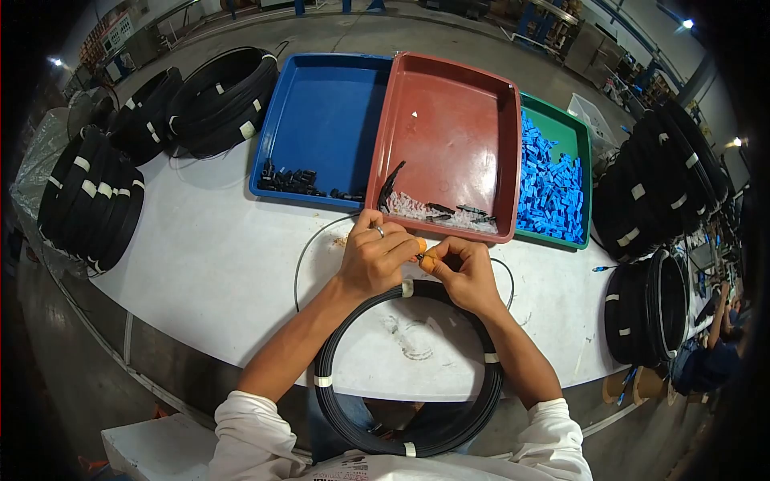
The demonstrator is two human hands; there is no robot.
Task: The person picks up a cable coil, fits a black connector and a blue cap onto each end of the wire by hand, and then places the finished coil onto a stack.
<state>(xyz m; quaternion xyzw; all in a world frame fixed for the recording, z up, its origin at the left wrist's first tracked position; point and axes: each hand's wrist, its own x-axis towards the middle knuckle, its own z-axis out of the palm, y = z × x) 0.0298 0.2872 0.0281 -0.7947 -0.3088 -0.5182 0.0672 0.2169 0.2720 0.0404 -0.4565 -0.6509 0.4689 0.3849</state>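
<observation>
Part: small dark part (419,257), pinched between tips of both hands, just in front of red tray's near rim; too small to tell what it is.
L hand: left hand (375,258) curled narrow, thumb + forefinger closed on the part; orange cot on a fingertip, ring on one finger.
R hand: right hand (465,272) also closed tight, orange-capped tip pressed to the part from the other side; touching L hand.
Coil: black cable coil (327,349) w/ white tape ties, lying just below both wrists, top arc under the hands, lower half hanging off table (216,256) edge toward the body.
Loose cable: thin cable (297,268) arcs on table left of L hand.
Trays: blue tray (329,120) w/ black bits, red tray (449,128) w/ clear + black bits, green tray (561,114) w/ blue pieces; side by side, beyond the hands.
Stacks: more coil stacks (88,196) at table's left and right ends, well apart from hands.
</observation>
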